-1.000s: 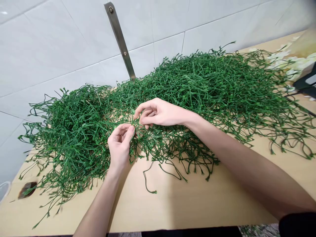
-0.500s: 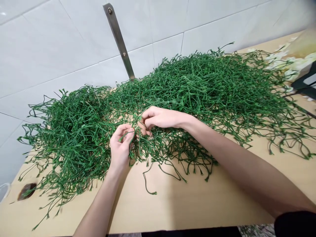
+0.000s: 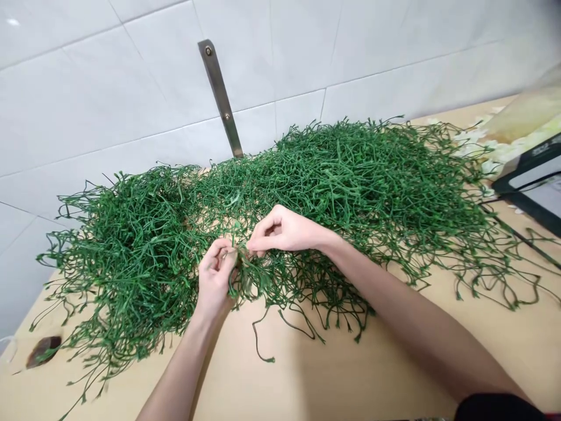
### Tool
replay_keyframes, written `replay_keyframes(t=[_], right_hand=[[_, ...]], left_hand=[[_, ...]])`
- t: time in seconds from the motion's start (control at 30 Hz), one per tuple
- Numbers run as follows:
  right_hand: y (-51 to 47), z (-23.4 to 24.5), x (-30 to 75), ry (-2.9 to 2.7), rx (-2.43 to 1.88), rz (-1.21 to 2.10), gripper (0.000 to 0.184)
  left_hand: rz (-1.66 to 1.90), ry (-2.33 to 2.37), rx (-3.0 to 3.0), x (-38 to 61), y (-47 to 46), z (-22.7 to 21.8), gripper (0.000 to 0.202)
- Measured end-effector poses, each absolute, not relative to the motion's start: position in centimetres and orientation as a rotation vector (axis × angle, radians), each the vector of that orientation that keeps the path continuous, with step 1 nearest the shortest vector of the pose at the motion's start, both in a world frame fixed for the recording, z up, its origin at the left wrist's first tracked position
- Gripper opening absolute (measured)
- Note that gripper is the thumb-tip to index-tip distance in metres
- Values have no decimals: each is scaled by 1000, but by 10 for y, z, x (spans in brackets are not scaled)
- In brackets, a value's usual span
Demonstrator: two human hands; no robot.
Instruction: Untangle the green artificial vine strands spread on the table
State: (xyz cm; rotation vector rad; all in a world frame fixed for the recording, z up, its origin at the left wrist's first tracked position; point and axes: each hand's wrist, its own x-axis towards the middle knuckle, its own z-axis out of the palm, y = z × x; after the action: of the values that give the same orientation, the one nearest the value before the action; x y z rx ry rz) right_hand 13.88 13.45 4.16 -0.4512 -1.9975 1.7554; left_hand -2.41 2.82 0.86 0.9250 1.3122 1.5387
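A big tangled heap of thin green artificial stems point(image 3: 350, 169) spreads across the table, with a second dense clump point(image 3: 140, 251) at the left. Near the front middle of the heap, my left hand point(image 3: 216, 275) is closed, thumb and fingers pinching a green stem. My right hand point(image 3: 280, 234) is pinched close beside it, fingertips meeting the same small spot of greenery; what exactly lies between them is too small to make out. One loose stem point(image 3: 258, 339) lies curled on the bare wood below my hands.
A white tiled wall point(image 3: 144, 105) with a bolted metal strip point(image 3: 221, 96) stands behind the wooden table point(image 3: 258, 392). At the right are white flowers point(image 3: 495, 152) and a black-framed object point(image 3: 530, 181). A dark brown patch point(image 3: 42, 351) shows at the left edge.
My right hand's fingers have drawn together into a pinch beside my left hand. My left hand keeps its pinch. The whole view has shifted slightly, showing more wall.
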Motion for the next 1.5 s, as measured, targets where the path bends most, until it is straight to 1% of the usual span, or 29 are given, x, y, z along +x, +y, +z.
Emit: replay_keyframes(t=[0.1,0.2,0.33,0.5,0.63,0.83,1.03,1.13,1.27,1.37,1.43,1.5], right_hand=[[130,44,135,-1932,-641,1728,33],[127,47,134,-1985,-689,1690,31],[130,51,139,-2133,-633,1693,24],[137,53,143,-2128,-582,1812,13],[136,48,139,-2126,-625,1819,5],[127,43,131,-2340,-737,1603,27],[125,42,128,-2248,-669,1538,27],[124,39,126,-2194,-628,1528,27],[125,34,126,-2182,-422,1601,22],[128,34,128,-2113,-274,1678,28],[131,38,131,-2111,-298,1618,32],[134,42,134,-2173,-423,1447,30]], left_hand=[[1505,1449,1147,-24,26,10,21],[1481,1508,1312,-25,25,11,17],[1494,1540,1384,-28,25,9,16],[1440,1555,1381,-32,23,4,12],[1420,1533,1454,-29,22,3,8],[1370,1484,1565,-27,22,1,3],[1394,1489,1524,-29,21,-1,2],[1390,1508,1353,-29,21,2,9],[1361,1357,1112,-31,23,3,23],[1349,1244,962,-32,24,3,28],[1363,1256,953,-32,25,4,29],[1387,1366,1049,-31,24,6,27]])
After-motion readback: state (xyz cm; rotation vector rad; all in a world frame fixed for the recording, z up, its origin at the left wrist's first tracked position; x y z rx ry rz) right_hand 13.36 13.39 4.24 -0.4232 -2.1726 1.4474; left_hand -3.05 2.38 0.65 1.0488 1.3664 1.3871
